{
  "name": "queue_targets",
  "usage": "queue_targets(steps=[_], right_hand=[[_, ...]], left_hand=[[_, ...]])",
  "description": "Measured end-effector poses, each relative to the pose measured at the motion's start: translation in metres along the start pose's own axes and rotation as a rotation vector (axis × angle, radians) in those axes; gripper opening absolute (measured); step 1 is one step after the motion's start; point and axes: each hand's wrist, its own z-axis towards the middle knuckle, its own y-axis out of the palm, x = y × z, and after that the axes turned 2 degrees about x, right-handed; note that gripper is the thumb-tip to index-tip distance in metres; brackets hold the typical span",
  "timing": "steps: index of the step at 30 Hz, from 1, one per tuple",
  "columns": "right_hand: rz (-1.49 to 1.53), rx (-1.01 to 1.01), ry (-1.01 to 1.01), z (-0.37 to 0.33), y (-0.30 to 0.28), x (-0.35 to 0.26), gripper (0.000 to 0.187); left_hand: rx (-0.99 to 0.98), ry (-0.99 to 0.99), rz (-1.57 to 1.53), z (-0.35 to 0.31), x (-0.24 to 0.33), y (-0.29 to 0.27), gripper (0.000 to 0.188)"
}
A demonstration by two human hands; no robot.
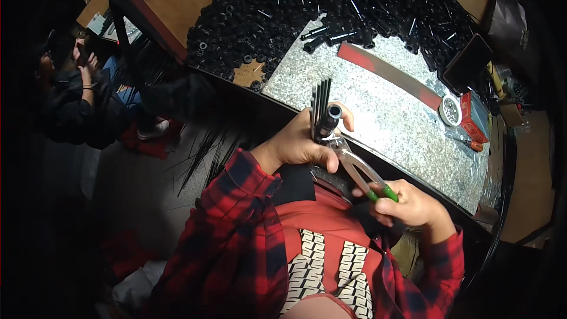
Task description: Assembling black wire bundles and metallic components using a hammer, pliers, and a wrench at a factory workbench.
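My left hand (297,143) is closed around a black tubular part (328,119) with a round open end facing up. Several thin black rods (321,95) stick up beside the tube from the same grip. In my right hand (409,202) are pliers (361,171) with green handle ends. Their jaws meet the tube just below its open end, next to my left thumb. What exactly the jaws bite on is too small to tell. Both hands are above my lap, at the near edge of the speckled work board (354,112).
A big heap of black tubular parts (266,23) covers the far table. On the board lie a red-and-grey bar (390,75), a white bowl of small metal pieces (450,110), a red box (474,119) and an orange-handled tool (475,146). Another person (82,94) sits at left.
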Motion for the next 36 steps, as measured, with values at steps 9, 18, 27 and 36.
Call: queue_targets(steps=[9, 18, 27, 36], right_hand=[[-0.808, 0.493, -0.145, 0.003, 0.012, -0.026, 0.029], [-0.746, 0.610, -0.157, 0.022, 0.015, -0.001, 0.018], [-1.304, 0.856, -0.361, -0.008, 0.007, -0.008, 0.033], [-1.562, 0.909, -0.368, -0.027, 0.012, -0.016, 0.032]], left_hand=[[0.176, -0.041, 0.073, -0.005, -0.009, 0.007, 0.058], [0.268, 0.059, 0.241, -0.008, -0.013, 0.009, 0.054], [0.061, -0.161, -0.038, -0.003, -0.003, 0.005, 0.079], [-0.065, -0.195, 0.025, 0.002, -0.008, 0.016, 0.073]])
